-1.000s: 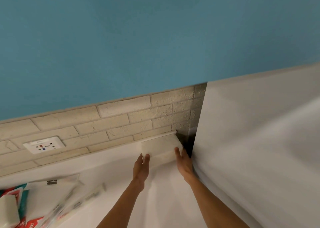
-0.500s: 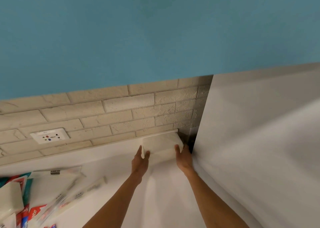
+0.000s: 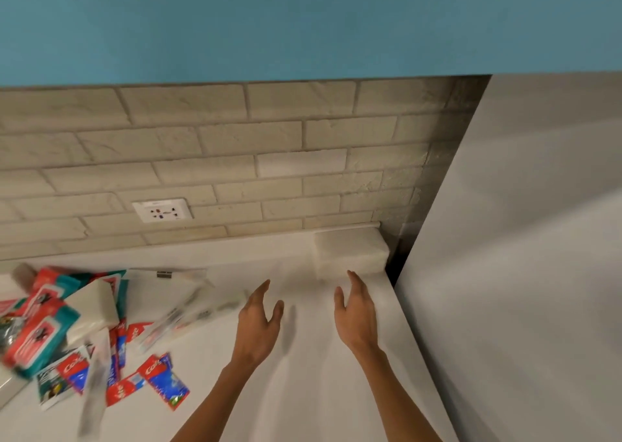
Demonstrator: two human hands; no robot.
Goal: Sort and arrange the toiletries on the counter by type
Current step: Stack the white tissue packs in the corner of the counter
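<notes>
A white tissue pack stack (image 3: 350, 251) sits in the far right corner of the white counter (image 3: 303, 391), against the tiled wall. My left hand (image 3: 257, 322) and my right hand (image 3: 356, 313) hover above the counter just short of it, fingers relaxed, holding nothing. At the left lies a jumbled pile: red and blue toothpaste sachets (image 3: 161, 381), teal and red packs (image 3: 37, 334), another white tissue pack (image 3: 92, 310) and clear-wrapped toothbrushes (image 3: 188, 317).
A large white panel (image 3: 525, 273) rises along the counter's right edge. A wall socket (image 3: 162, 210) is set in the beige brick tiles behind. Bare counter lies between the pile and my hands.
Both hands have let go of the white tissue stack in the corner and drawn back toward me. The view has tilted down, showing more of the pile at the left.
</notes>
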